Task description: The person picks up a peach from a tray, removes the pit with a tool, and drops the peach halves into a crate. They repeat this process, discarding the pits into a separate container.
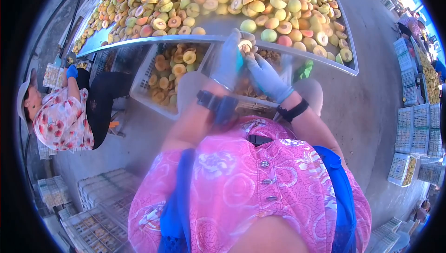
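Note:
My gloved left hand (227, 62) reaches up to the front edge of the metal table and is closed around a halved peach (245, 45), cut face toward me. Just below it, my gloved right hand (269, 77) has its fingers pinched together at the fruit. Whether a small tool or a pit is between those fingers, I cannot make out. Whole and halved peaches (255, 7) are heaped on the tray-like table (139, 42) in front of both hands.
Under the table edge, a white crate (147, 96) holds peach halves. A second crate (260, 102) below my hands contains brownish pieces. A co-worker (60, 113) sits at the left. Stacked crates (413, 130) stand on the right, more crates (100, 227) at the lower left.

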Demonstrator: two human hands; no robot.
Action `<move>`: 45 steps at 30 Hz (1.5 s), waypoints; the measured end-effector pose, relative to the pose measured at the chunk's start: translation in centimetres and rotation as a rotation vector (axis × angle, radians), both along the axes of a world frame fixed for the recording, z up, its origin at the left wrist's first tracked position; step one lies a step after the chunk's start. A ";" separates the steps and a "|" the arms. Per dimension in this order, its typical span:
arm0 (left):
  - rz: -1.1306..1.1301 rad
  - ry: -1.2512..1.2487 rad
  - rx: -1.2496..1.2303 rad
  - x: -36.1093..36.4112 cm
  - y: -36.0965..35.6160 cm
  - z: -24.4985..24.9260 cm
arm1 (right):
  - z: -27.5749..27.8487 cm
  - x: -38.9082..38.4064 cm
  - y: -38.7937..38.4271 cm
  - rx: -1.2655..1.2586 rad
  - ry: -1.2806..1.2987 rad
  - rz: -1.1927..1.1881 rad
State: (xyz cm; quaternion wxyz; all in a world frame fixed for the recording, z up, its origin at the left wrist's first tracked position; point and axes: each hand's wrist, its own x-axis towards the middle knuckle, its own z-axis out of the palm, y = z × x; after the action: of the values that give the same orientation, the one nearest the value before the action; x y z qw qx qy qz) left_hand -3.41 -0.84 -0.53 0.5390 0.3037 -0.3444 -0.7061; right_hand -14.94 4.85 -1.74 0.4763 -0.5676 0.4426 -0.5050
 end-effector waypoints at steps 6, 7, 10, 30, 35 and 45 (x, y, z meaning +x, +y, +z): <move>-0.090 -0.029 0.125 0.7 0.6 1.6 | 3.8 -2.0 1.6 0.593 -0.273 0.344; -0.042 -0.073 0.079 0.5 0.6 0.9 | 3.8 -1.8 1.6 0.571 -0.199 0.305; 0.084 -0.243 -0.062 0.1 0.4 -0.5 | 3.8 -1.6 1.8 0.568 -0.121 0.265; -0.160 -0.445 -0.201 1.8 0.7 2.3 | 2.7 -2.5 0.7 0.844 -0.518 0.482; -0.239 -0.230 -0.114 2.2 0.3 1.7 | 0.2 -1.5 0.1 0.897 -1.011 0.885; 0.264 -0.015 -0.069 7.8 -4.2 -6.7 | -1.2 -2.1 0.3 0.878 -1.171 1.019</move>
State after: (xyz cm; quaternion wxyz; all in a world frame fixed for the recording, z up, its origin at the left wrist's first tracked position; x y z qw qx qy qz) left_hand 4.38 -5.02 -7.18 0.6348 0.3328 -0.3294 -0.6147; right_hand -17.02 5.15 -2.96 0.9673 -0.1131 -0.0242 -0.2258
